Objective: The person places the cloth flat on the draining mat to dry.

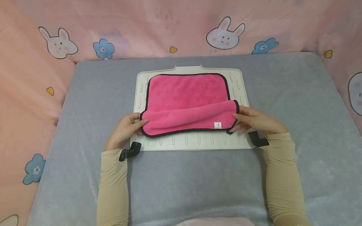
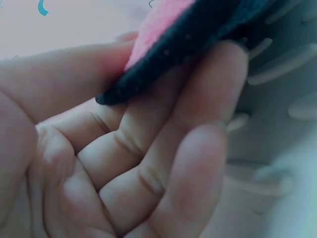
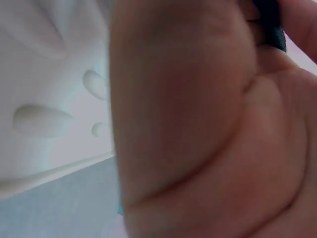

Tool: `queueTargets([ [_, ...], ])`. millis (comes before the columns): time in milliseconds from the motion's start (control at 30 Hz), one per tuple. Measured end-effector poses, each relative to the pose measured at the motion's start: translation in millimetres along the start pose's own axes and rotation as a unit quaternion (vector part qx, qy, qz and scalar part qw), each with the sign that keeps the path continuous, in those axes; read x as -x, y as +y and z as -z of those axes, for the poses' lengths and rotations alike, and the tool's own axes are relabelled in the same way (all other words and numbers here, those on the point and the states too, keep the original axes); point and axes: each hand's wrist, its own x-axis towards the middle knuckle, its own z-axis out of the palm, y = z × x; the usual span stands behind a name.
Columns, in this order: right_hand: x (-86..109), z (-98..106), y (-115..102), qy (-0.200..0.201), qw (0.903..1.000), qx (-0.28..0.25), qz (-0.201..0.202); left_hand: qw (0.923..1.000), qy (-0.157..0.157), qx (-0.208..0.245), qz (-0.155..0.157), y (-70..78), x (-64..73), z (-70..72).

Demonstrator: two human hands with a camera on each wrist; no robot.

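Observation:
A pink towel (image 1: 186, 89) with black edging lies on a cream ribbed tray (image 1: 172, 142). Its near part is lifted and folded back over the rest, with a small white label (image 1: 217, 125) near the right end. My left hand (image 1: 125, 128) pinches the left end of the fold between thumb and fingers. In the left wrist view the towel's black edging (image 2: 163, 54) sits between thumb and fingertips. At the other end, my right hand (image 1: 254, 121) pinches the right edge, thumb on top. The right wrist view shows mostly palm, with a bit of the black edging (image 3: 271, 25).
Under the tray is a grey cloth-covered table (image 1: 198, 182). Pink curtains (image 1: 135, 28) printed with rabbits and flowers close off the back and sides. Black wrist mounts (image 1: 130, 151) sit near both sleeve cuffs, close to the tray's near corners.

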Motion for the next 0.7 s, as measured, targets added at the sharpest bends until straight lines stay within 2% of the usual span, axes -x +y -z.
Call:
queueTargets([
  [233,-3.5,-3.5,-3.5,0.021,0.9968,0.022,0.074,0.9999,0.001,-0.008,-0.01,-1.0,1.6,5.1],
  [333,-5.1,-4.8,-4.3,0.033,0.9972,0.029,0.06,0.9998,-0.014,-0.011,-0.01,-1.3,2.8,8.1],
  [400,-5.8,-5.1,-4.5,0.036,0.9979,0.04,0.036,0.9992,-0.037,-0.016,-0.002,-1.4,3.4,9.5],
  [467,-6.7,-4.7,-3.2,0.036,0.9964,0.076,0.015,0.9973,-0.071,-0.016,0.01,-2.0,3.2,9.3],
  [567,-7.7,-4.3,0.0,0.029,0.9885,0.148,-0.006,0.9931,-0.113,-0.012,0.028,-2.9,1.6,5.9],
  [633,-8.2,-4.6,2.7,0.017,0.9856,0.167,-0.016,0.9917,-0.123,-0.007,0.036,-3.3,0.7,3.0],
  [700,-8.1,-4.9,4.7,0.003,0.986,0.164,-0.029,0.9926,-0.115,-0.007,0.037,-3.1,0.1,0.6],
])
